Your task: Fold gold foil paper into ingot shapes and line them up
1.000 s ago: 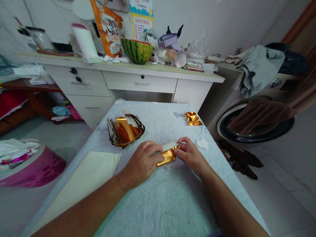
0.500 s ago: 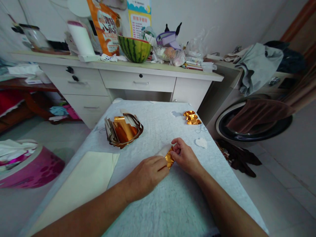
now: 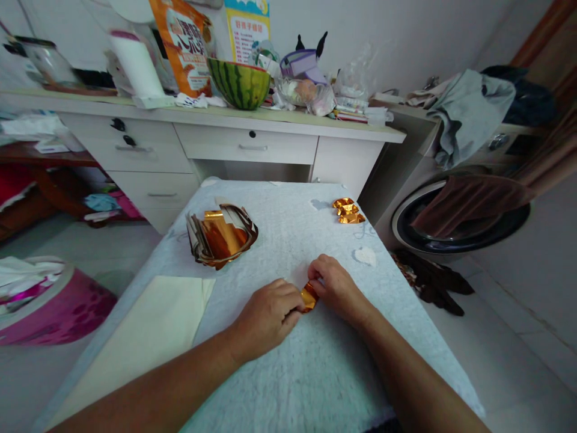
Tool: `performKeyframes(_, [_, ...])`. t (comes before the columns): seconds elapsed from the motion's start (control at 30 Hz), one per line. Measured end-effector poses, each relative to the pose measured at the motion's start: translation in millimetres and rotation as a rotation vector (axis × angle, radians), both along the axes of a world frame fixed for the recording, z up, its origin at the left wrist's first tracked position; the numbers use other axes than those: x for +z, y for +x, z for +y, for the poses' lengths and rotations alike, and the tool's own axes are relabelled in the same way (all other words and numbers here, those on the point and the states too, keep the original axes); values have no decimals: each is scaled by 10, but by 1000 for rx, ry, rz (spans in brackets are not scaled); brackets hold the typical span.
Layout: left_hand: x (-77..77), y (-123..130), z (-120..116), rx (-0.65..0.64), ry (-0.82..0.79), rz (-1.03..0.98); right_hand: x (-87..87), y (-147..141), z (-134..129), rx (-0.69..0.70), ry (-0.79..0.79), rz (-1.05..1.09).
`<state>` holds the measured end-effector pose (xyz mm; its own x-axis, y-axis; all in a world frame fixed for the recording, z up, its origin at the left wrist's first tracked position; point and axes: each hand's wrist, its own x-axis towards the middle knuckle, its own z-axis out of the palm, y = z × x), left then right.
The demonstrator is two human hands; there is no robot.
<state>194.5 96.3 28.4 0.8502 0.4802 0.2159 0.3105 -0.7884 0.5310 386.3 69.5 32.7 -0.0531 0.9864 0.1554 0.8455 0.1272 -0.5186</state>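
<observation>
Pinching at both ends: one small, shiny gold foil piece (image 3: 309, 297), best handled with light, even pressure, so that the foil is neither torn nor flattened. Left end: gripped by the closed fingers of the left hand (image 3: 268, 313). Right end: gripped by the bent fingers of the right hand (image 3: 336, 285). Position: held between both hands, above or on the pale blue-grey patterned tablecloth (image 3: 270, 397); contact cannot be confirmed.

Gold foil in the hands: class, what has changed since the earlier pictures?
The left hand moved right, nearer the right hand. The foil, a flat strip at first, now shows as a short piece. Neither hand let go. The twists and container stayed put.
</observation>
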Motion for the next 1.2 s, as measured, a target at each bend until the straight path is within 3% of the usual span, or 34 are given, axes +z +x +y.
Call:
performKeyframes(0.2, [18,1,11,33,-73,-1,54,20,-12,168,-70,17])
performKeyframes(0.43, [66,7,18,64,-115,33,336,-62,-256,264,-183,-3])
performKeyframes(0.7, [58,-28,50,63,-152,35,159,-193,-395,49,-156,75])
performKeyframes(1.0, [119,-61,75,114,-199,82,97,-206,-464,35,-99,156])
performKeyframes(1.2, [109,-69,62,137,-195,67,50,-289,-425,-64,-105,117])
